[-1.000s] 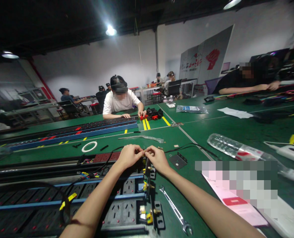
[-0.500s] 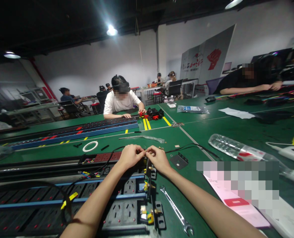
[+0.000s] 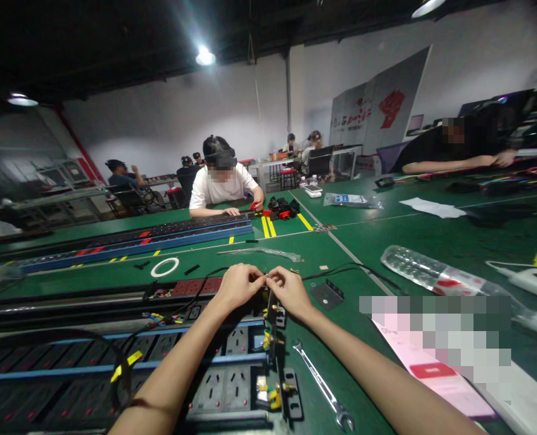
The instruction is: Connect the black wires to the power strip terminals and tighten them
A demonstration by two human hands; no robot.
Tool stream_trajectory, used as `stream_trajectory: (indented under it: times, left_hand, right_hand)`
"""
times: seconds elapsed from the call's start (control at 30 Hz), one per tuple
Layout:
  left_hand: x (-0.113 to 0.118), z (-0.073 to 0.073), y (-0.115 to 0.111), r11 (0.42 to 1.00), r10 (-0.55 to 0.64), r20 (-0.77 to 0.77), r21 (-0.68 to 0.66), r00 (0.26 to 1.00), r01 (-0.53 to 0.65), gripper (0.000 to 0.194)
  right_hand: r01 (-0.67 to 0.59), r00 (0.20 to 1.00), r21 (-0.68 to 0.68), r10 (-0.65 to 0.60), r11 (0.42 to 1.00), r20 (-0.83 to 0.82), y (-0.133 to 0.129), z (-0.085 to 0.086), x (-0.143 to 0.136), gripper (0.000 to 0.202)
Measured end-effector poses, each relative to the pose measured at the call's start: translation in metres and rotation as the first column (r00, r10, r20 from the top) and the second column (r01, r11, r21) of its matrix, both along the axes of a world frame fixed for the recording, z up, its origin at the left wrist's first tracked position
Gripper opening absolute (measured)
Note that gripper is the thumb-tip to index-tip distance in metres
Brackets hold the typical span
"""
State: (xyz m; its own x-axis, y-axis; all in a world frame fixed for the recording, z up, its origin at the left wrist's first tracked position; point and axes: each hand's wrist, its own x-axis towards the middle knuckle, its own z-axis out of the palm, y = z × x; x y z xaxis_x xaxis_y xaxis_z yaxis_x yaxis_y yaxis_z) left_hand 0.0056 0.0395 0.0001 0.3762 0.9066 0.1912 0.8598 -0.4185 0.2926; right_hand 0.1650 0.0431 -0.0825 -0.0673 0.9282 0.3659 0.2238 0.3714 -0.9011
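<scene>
My left hand [image 3: 241, 284] and my right hand [image 3: 289, 289] meet fingertip to fingertip above the far end of a black end bracket [image 3: 272, 329]. Thumb and forefinger of each are pinched together. Between them is a tiny glint of brass colour, too small and covered to name. Brass bolts [image 3: 289, 386] and yellow-green wire ends show along the bracket nearer me. Black socket strips [image 3: 225, 386] with blue edges run left from it, under my left forearm. A double-ended wrench [image 3: 320, 383] lies on the table right of the bracket.
The green table [image 3: 359, 235] holds a loose black bracket [image 3: 327, 294], a white ring [image 3: 164, 267], a plastic bottle [image 3: 432, 272] and a pink sheet [image 3: 436, 362]. A black cable [image 3: 350, 266] passes behind my hands. Across the table a co-worker [image 3: 225, 181] handles red parts beside another strip.
My hands keep the same pinch in the same place. The co-worker opposite has raised a red part slightly, and a seated person at far left has lifted a hand.
</scene>
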Motion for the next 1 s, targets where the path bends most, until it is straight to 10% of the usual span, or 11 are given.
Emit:
stream_trajectory:
  times: [1.0]
  left_hand:
    - [0.0025,-0.0045,0.0015,0.999,-0.008,-0.002,0.032,1.000,0.008,0.019]
  right_hand:
    - [-0.005,1.000,0.017,0.005,1.000,0.006,0.0001,-0.0008,-0.0003,0.014]
